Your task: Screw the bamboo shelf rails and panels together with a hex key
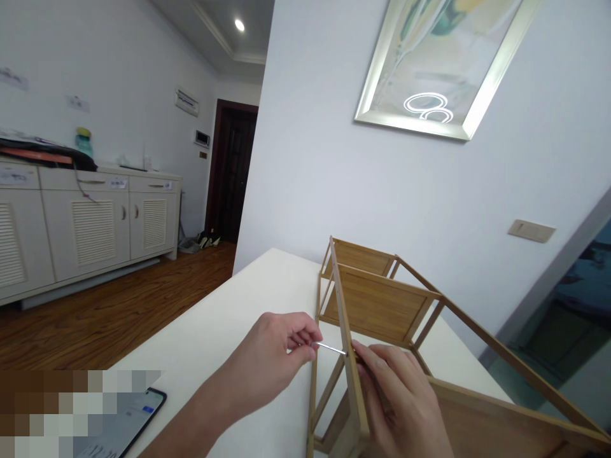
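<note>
A wooden shelf rack [377,305] with several panels lies on its side across the white table. My left hand [281,346] pinches the near end of a thin metal rod, which looks like a hex key [330,348]. The rod's far tip meets the side of the rack's upper rail [344,305]. On the other side of that rail, my right hand [401,394] is closed around the wood near the same spot. Its fingertips lie against the rail, and its palm hides part of the frame behind.
The white table [277,280] stands against a wall. A phone [138,413] lies at its lower left. Beyond are a white cabinet [95,222] with things on top, a dark door [236,165], a framed picture [410,121] and a wall switch [531,230].
</note>
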{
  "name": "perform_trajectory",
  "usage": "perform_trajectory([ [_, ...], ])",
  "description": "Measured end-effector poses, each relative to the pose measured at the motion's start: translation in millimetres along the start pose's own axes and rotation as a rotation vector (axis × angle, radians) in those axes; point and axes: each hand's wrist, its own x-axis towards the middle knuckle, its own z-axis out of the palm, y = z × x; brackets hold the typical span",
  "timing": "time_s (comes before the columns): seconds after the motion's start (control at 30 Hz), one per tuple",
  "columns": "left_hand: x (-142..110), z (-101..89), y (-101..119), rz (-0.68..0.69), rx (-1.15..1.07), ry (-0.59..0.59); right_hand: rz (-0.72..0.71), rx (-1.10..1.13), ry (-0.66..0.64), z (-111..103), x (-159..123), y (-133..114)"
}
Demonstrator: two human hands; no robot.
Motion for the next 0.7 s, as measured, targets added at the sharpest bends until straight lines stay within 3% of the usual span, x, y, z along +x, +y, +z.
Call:
perform_trajectory([
  [0.13, 1.1, -1.4, -3.3, -0.043, -0.046, -0.001, 0.020, 0.000, -0.022, -2.0, -0.3, -0.8],
  [0.37, 6.3, -1.2, -8.9, -0.250, -0.225, -0.100, 0.004, 0.000, 0.014, -0.4, 0.8, -0.9],
  [0.57, 7.0, 3.9, -8.4, -0.262, -0.237, -0.075, 0.000, -0.004, -0.012, -1.7, 0.2, -0.8],
  [0.7, 5.3, -1.0, -5.6, -0.148, 0.001, 0.050, -0.018, -0.009, 0.015, 0.9, -1.0, 1.2],
])
